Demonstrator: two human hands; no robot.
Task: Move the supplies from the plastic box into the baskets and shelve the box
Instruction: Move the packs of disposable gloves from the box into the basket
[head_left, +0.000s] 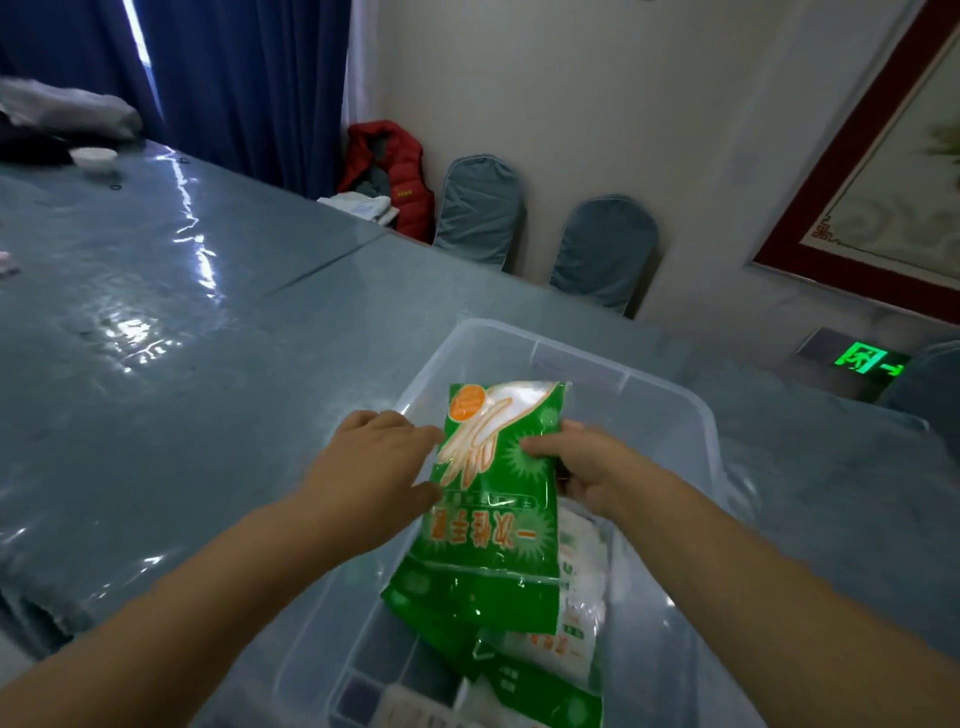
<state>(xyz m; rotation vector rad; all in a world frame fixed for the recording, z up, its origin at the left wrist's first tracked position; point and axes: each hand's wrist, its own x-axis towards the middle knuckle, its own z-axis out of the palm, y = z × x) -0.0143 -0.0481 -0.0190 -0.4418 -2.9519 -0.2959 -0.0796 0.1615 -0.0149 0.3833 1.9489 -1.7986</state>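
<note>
A clear plastic box (670, 410) sits on the table in front of me. Above it is a green packet of disposable gloves (493, 525), printed with a hand picture. My right hand (587, 462) grips its right edge, thumb on the front. My left hand (379, 467) touches its left edge with fingers spread against it. Under the lifted packet, more green and white packets (550, 660) lie in the box. No baskets are in view.
The table (208, 338) has a grey-blue cloth under glossy clear film. A white bowl (93, 156) and bundled cloth sit at its far left. Two covered chairs (602, 249) and a red jacket (395, 171) stand against the wall behind.
</note>
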